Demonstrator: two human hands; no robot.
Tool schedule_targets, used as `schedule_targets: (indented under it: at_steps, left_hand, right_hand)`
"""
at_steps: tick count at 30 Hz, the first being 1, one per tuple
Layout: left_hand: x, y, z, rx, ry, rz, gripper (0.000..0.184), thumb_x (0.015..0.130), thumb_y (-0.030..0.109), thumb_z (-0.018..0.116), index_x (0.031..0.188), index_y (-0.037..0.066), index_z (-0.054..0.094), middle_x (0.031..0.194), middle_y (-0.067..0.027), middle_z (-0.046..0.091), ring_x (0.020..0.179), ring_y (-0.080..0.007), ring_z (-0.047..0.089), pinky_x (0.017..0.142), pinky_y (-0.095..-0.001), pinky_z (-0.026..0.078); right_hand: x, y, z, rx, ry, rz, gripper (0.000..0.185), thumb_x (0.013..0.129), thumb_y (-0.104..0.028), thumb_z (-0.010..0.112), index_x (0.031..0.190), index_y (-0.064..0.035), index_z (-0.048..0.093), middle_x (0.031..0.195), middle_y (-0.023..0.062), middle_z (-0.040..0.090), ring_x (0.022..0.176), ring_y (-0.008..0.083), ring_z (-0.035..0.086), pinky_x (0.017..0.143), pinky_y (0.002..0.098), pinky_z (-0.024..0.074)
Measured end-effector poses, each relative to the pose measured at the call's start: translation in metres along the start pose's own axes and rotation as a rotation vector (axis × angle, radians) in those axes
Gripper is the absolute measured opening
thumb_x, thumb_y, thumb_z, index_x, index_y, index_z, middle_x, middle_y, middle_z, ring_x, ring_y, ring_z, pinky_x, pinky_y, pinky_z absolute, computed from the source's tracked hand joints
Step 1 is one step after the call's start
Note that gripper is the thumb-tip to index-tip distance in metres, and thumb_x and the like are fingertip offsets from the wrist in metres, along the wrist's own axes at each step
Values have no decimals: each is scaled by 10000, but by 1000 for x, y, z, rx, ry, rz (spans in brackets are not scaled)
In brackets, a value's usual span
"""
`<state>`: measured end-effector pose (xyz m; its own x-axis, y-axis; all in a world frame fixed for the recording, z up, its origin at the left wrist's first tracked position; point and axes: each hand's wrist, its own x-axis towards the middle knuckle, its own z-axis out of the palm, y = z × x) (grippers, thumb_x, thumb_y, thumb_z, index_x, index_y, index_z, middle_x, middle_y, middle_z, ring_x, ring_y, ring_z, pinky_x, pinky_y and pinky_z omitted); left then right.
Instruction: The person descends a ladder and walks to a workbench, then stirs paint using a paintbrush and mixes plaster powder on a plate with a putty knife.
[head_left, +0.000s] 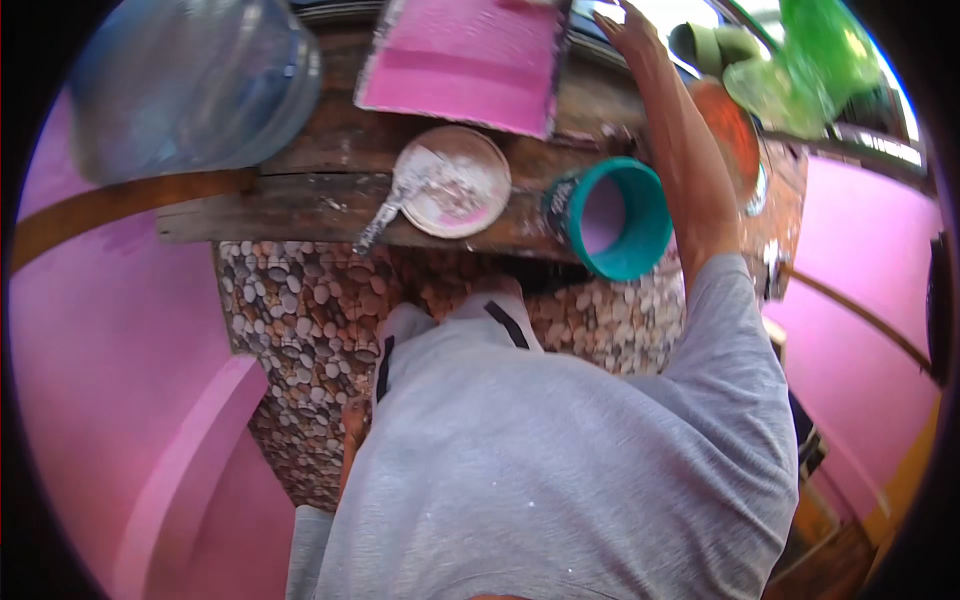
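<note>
My right hand (628, 32) reaches to the top edge of the view, right of a pink paint tray (465, 75); its visible fingers are apart, with nothing clearly held. The arm passes beside a teal bucket (640, 225) with pinkish paint inside. Left of the bucket, a round, paint-crusted lid (455, 185) bears a paint-covered brush or scraper (378, 226), its handle jutting over the table edge. Low beside my body hangs my left hand (354, 418), small and partly hidden by the shirt; its fingers cannot be made out.
The wooden table (345, 150) runs across the top. A large clear plastic container (195, 85) stands at left. On the right are an orange-stained round object (728, 135), a green bag (815, 65) and a green cup-like object (695, 46). Pink walls flank the pebble-patterned floor (300, 310).
</note>
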<state>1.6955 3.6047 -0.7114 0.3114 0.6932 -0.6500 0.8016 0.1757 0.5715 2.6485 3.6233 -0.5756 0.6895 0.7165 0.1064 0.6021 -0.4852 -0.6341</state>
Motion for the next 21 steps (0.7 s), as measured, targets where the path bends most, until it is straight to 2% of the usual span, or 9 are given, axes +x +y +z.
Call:
schedule_targets:
  at_steps: [1,3,4,7,9,11,15,18,21]
  left_hand:
    - [3,-7,-6,100,-45,-60,276,828,261,611,918,3,650,826,-76,650,756,-155,598,683,-290,470]
    - [24,-8,-16,208,-105,-94,315,838,302,608,911,-1,650,816,-84,649,741,-162,601,676,-290,469]
    - [38,-5,-23,153,-144,-166,321,849,311,595,907,1,653,809,-86,650,724,-161,601,662,-288,465]
    - [83,25,-33,-36,-181,-238,304,874,301,563,890,7,637,770,-71,634,687,-143,596,618,-273,455]
    - [109,54,-39,-335,-128,-296,261,899,265,525,862,17,600,702,-37,600,648,-111,583,557,-247,444]
    - [141,77,-49,-314,-172,-240,241,893,251,530,854,22,593,702,-34,591,638,-113,578,551,-241,440]
    - [154,194,-46,-42,-186,71,178,865,208,555,842,32,571,709,-34,567,597,-119,565,531,-224,430]
    - [206,163,-45,225,-21,339,184,848,212,587,858,28,572,739,-50,580,589,-122,579,528,-247,441]
    - [192,220,-43,-31,-92,168,210,847,235,596,885,30,572,772,-62,591,659,-135,600,579,-284,460]
  right_hand:
    - [-24,6,6,714,9,-112,393,876,32,491,1254,-2,393,923,106,592,824,155,613,674,213,517]
    - [-54,-45,-25,1435,51,552,502,903,-269,545,1327,-65,372,1356,176,320,1215,345,393,924,474,410]
    - [-79,-66,-43,1429,86,556,502,903,-269,545,1327,-65,372,1356,176,320,1215,345,393,924,474,410]
    - [-171,-131,-96,1241,201,540,303,903,-229,553,1054,32,531,938,117,635,839,225,642,741,316,530]
    - [-245,-148,-122,1153,396,486,306,918,-202,509,1149,-1,508,1030,180,596,930,242,625,712,283,505]
    - [-318,-143,-132,1001,576,528,310,910,-246,540,1091,5,526,969,148,604,859,208,634,671,268,508]
    - [-434,-131,-98,1111,830,962,202,890,-251,582,957,-60,587,822,47,628,725,147,615,613,246,496]
    - [-490,-123,-49,1191,738,1039,221,880,-256,596,967,-52,589,821,58,629,717,143,613,619,239,497]
    - [-507,-127,-12,1277,703,1152,269,860,-264,622,989,-31,582,839,70,629,719,139,610,619,237,500]
